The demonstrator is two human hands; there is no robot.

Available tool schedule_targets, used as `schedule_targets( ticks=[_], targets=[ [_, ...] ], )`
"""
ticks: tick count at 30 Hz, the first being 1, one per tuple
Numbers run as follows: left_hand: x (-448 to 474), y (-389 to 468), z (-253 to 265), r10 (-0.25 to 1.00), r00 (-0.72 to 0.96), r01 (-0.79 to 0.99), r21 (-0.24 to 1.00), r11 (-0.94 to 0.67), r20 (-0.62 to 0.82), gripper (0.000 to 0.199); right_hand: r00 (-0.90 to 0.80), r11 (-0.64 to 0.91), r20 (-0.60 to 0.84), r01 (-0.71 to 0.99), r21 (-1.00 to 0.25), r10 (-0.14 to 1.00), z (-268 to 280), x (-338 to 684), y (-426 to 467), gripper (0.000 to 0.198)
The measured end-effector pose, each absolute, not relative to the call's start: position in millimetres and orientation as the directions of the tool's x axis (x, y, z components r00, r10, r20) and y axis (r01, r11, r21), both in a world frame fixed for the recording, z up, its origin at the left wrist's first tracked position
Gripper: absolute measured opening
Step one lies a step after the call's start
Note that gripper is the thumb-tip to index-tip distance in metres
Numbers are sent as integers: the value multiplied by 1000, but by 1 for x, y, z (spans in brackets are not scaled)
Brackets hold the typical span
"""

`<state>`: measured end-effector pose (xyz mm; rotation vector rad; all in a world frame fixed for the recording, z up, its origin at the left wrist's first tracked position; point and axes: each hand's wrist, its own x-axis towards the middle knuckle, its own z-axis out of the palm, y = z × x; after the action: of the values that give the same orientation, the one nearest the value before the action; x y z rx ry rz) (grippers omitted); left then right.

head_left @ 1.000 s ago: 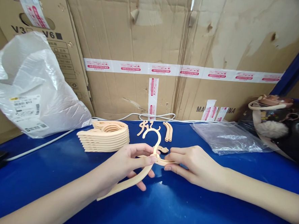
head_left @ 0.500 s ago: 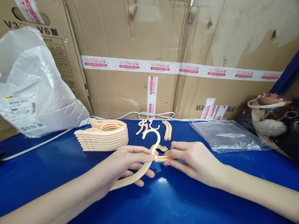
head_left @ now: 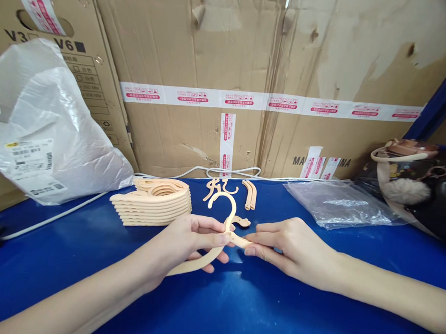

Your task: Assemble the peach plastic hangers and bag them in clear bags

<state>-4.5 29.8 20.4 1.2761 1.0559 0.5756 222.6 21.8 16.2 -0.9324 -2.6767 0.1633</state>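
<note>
A cream plastic folding hanger is held over the blue tabletop, its hook [head_left: 232, 205] pointing up. My left hand [head_left: 188, 240] pinches it at the joint below the hook, and one curved arm [head_left: 198, 264] runs down under that palm. My right hand [head_left: 291, 247] is closed on the other arm [head_left: 241, 241], thumb and fingers at its outer end. The two arms meet at the joint, partly covered by the left fingertips. Just behind them a loose cream piece [head_left: 243, 222] lies on the table. To the left stands a stack of folded cream hangers [head_left: 152, 205].
Behind lie loose hook pieces [head_left: 227, 187] and curved arm pieces [head_left: 249, 195]. A white plastic bag [head_left: 55, 126] leans at left, a clear bag [head_left: 341, 204] lies at right beside a dark bag [head_left: 440, 195]. A white cable [head_left: 185, 172] runs along the cardboard box [head_left: 194, 135].
The right arm of the hanger has tilted, its outer end now lower and its broad face showing. My right hand has turned with it. The hook has shifted slightly left.
</note>
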Motion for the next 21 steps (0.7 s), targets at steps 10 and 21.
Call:
schedule_targets(
  ticks=[10, 21],
  targets=[
    [-1, 16, 15, 875, 484, 551, 770, -321, 18, 28, -776, 827, 289, 510, -236, 561, 24, 226, 29, 25],
    [0, 1, 1, 695, 618, 631, 294, -718, 368, 21, -621, 758, 447, 597, -262, 644, 19, 222, 21, 24]
  ],
)
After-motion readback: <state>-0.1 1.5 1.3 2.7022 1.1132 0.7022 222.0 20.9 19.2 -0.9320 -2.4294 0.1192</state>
